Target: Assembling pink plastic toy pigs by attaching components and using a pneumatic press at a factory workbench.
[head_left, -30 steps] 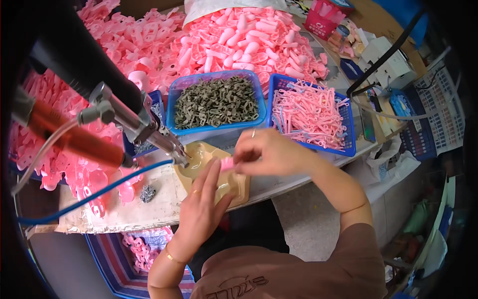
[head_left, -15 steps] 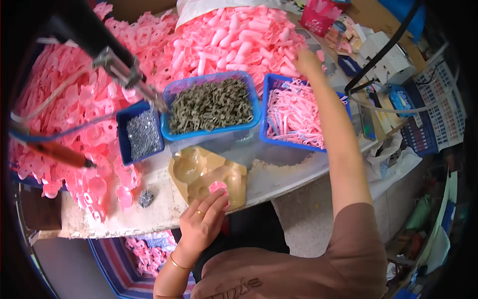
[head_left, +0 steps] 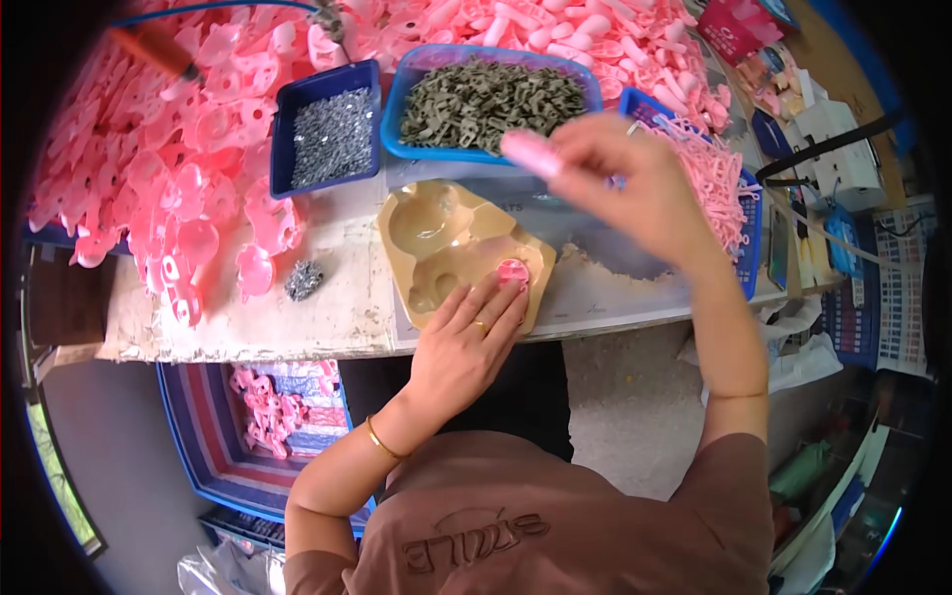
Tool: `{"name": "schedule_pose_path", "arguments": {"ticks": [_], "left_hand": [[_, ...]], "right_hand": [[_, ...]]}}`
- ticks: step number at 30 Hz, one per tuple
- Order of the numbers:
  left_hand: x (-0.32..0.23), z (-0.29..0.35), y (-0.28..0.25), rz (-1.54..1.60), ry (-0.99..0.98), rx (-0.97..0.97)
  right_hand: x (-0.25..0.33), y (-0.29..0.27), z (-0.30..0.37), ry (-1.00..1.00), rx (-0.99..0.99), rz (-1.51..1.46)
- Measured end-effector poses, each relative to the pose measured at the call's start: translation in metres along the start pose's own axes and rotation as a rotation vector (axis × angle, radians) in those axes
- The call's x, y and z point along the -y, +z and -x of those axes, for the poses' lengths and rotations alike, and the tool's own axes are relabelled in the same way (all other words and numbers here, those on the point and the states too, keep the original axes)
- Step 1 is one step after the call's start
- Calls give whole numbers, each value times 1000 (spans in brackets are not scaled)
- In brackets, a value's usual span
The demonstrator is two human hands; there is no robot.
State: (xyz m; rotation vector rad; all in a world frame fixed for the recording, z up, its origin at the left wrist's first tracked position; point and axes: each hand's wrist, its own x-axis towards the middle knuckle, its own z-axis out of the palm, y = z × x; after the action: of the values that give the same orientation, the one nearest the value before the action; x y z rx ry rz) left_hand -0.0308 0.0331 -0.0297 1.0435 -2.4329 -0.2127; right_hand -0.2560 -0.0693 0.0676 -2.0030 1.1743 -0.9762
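A tan moulded holder (head_left: 421,283) with rounded hollows lies near the table's front edge. My left hand (head_left: 464,342) rests on its near right part, fingers stretched out flat, fingertips touching a small pink plastic part (head_left: 513,272) set in the holder. Above and right of the holder, my right hand (head_left: 620,178) pinches a rounded pink plastic handle piece (head_left: 532,154), blurred by motion. Behind that piece stands a light blue bin (head_left: 397,129) of dull green-grey metal clips (head_left: 486,104). The blue basket (head_left: 751,238) of thin pink strips (head_left: 706,178) is partly hidden by my right hand.
A dark blue tray (head_left: 280,159) holds small silvery screws, with a little heap of screws (head_left: 303,281) nearer me. Pink shells (head_left: 198,198) pile up at left, pink handle pieces (head_left: 565,30) at the back. An orange-handled hanging tool (head_left: 154,50) is at upper left. A striped bin (head_left: 198,416) sits below.
My right hand has come back from the pile of pink handle pieces with one in its fingers. My left hand stays on the holder. The whole view has shifted.
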Motion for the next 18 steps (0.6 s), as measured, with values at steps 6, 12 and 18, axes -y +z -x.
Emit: {"name": "schedule_pose_path", "arguments": {"ticks": [6,12,18], "left_hand": [[-1,27,-15,-44,134,3],[40,54,-48,-19,-9,-306],[154,84,-76,-499,-568,-376]], "right_hand": [[18,69,38,-98,360,120],[12,103,48,-265,491,392],[20,101,42,-348,511,424]]}}
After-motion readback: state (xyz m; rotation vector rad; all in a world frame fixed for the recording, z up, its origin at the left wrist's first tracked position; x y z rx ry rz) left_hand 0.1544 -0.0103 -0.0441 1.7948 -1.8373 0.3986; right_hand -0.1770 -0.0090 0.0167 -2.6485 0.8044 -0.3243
